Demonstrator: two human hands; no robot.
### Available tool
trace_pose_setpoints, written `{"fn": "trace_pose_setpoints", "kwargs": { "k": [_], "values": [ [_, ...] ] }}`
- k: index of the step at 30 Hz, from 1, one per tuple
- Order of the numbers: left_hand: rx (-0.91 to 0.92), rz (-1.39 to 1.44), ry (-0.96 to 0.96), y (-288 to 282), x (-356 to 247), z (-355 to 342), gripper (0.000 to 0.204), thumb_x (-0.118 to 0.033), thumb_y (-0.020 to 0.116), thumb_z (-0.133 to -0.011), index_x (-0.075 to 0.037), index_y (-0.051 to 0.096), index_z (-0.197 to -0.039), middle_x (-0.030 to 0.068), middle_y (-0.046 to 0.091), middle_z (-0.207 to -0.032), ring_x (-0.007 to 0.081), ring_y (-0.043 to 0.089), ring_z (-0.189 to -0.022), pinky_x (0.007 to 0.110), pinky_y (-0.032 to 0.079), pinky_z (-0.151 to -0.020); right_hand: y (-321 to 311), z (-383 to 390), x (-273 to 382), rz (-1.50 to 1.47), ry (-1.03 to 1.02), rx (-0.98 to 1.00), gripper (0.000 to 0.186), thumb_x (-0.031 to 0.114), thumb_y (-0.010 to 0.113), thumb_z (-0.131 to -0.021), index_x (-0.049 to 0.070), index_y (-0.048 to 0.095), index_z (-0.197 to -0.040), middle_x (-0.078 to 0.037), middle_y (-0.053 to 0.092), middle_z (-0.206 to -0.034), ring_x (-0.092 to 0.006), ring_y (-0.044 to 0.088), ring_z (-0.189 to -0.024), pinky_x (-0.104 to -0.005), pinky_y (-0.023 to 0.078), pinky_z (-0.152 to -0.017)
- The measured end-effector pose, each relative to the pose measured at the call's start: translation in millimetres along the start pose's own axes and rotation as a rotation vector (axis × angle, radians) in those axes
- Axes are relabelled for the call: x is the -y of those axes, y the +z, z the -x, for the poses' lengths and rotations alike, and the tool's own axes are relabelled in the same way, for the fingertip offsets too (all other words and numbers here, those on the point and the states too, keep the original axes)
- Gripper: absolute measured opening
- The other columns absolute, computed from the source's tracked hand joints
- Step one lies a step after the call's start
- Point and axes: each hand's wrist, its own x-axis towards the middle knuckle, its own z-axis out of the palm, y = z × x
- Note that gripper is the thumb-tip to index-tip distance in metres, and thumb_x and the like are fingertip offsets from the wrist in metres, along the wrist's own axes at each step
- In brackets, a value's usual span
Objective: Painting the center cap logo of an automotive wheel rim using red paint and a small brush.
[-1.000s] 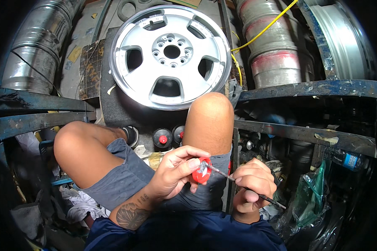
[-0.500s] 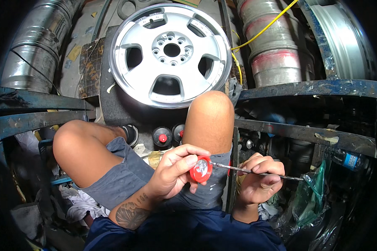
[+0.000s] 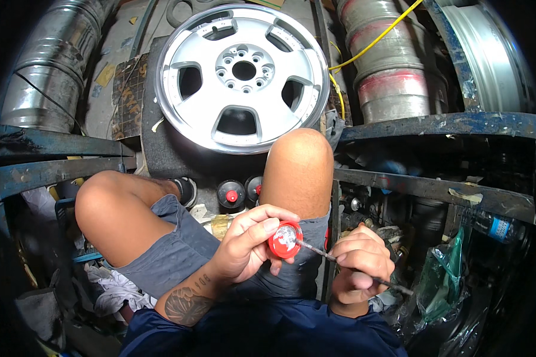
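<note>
My left hand [image 3: 248,238] pinches a small red cap [image 3: 274,245] by its rim, its hollow side facing up and to the right. Silvery-white paint or paste [image 3: 286,236] coats the inside of the cap. Between the fingers of my right hand [image 3: 363,262] is a thin, dark, stained paintbrush [image 3: 317,251]. Its tip touches the silvery stuff inside the cap, and its handle end slants down to the right past my hand. Beyond my knees a large silver wheel rim [image 3: 214,110] with a polished lip lies face up on a black padded support [image 3: 161,143].
Two dark bottles with red caps [image 3: 230,195] stand beneath the wheel. Metal racks [image 3: 435,126] run along both sides, with more wheel barrels [image 3: 393,89] on them. A yellow hose [image 3: 378,37] hangs at the upper right. Green plastic [image 3: 441,285] lies right of my hand.
The brush tip has moved from the cap's right rim further into its hollow. My right hand has shifted slightly left and down, tilting the brush more steeply. The silvery patch looks spread wider.
</note>
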Motion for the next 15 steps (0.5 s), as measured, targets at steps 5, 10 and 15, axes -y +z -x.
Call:
{"fn": "trace_pose_setpoints", "kwargs": {
  "k": [5, 10, 15],
  "values": [
    [0.008, -0.004, -0.006, 0.6, 0.3, -0.8, 0.035, -0.020, 0.045, -0.095, 0.008, 0.046, -0.116, 0.0256, 0.058, -0.103, 0.0278, 0.067, -0.075, 0.029, 0.054, -0.047, -2.5, -8.3, 10.0, 0.184, -0.136, 0.133, 0.040, 0.040, 0.055, -0.091, 0.001, 0.058, -0.083, -0.009, 0.060, -0.067, -0.0203, 0.060, -0.056, -0.0289, 0.044, -0.049],
    [-0.001, 0.005, 0.009, 1.6, 1.4, -1.1, 0.034, -0.019, 0.045, -0.095, 0.008, 0.046, -0.115, 0.0259, 0.055, -0.109, 0.0284, 0.067, -0.076, 0.029, 0.054, -0.047, 0.9, -8.7, 5.5, 0.195, -0.177, 0.174, 0.039, 0.042, 0.056, -0.089, 0.003, 0.058, -0.086, -0.008, 0.060, -0.069, -0.0183, 0.060, -0.057, -0.0274, 0.043, -0.049],
    [0.000, 0.011, 0.000, 0.4, 1.0, -0.3, 0.032, -0.017, 0.046, -0.094, 0.007, 0.046, -0.115, 0.0258, 0.055, -0.110, 0.0284, 0.067, -0.076, 0.030, 0.055, -0.048, -3.9, -7.7, 1.9, 0.066, -0.109, 0.140, 0.040, 0.040, 0.057, -0.090, 0.001, 0.059, -0.081, -0.008, 0.060, -0.067, -0.0199, 0.059, -0.055, -0.0284, 0.043, -0.049]
  ]
}}
